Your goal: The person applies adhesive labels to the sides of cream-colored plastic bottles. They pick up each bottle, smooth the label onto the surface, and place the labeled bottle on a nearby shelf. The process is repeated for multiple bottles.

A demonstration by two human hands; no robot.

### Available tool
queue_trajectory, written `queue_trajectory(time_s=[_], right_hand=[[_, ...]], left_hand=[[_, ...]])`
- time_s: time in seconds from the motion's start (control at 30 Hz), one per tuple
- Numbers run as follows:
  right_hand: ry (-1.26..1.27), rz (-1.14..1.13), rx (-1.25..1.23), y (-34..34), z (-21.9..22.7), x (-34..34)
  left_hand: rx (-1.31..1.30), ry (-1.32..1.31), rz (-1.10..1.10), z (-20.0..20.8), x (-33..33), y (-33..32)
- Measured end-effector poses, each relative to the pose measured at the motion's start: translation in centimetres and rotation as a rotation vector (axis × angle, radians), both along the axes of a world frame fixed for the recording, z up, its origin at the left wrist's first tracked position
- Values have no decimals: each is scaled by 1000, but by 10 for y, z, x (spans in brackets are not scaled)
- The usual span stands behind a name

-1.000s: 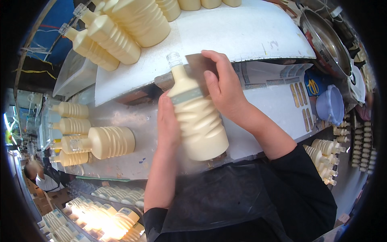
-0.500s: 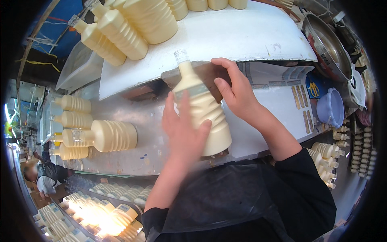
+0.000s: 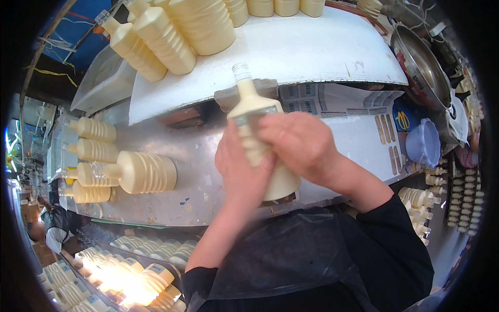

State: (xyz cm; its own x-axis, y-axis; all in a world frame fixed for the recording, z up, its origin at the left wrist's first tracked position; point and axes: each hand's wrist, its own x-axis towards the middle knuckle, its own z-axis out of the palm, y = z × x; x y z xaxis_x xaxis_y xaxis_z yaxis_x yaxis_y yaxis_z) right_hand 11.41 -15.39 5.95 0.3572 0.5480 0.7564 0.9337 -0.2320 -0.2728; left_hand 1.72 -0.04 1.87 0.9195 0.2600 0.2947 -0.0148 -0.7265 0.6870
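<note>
Close in, the left hand [image 3: 240,169] lies over the left side of the bottle [image 3: 254,146], thumb spread well apart from the fingers; whether they squeeze, I cannot tell. The right hand [image 3: 306,143] covers its right side, fingers bent and bunched together at the grey label [image 3: 243,121]; blur hides whether they pinch anything. The bottle slants neck-away between both palms, its base near the table's front edge and its neck reaching past a grey block [image 3: 224,97] and over the near edge of the white board [image 3: 306,49]. Leftward, a broad stretch of metal table [image 3: 195,161] gives room before the lying bottles [image 3: 148,172]. Rightward, the paper [image 3: 340,132] sits close beside the right forearm, with gold strips [image 3: 383,129] near its far side, then scissors [image 3: 402,119] and a lilac bucket [image 3: 422,143]. More bottles [image 3: 201,27] line the board's far edge.
</note>
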Motion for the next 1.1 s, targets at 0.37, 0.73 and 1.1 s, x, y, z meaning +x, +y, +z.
queue_trajectory(time_s=[0.37, 0.73, 1.1], right_hand=[[67, -26, -101, 38, 19, -18], [756, -440, 114, -22, -16, 13], [11, -218, 155, -8, -7, -13]], left_hand=[[-202, 131, 85, 13, 7, -6], [15, 60, 11, 0, 1, -1], [-343, 66, 61, -9, 4, 0]])
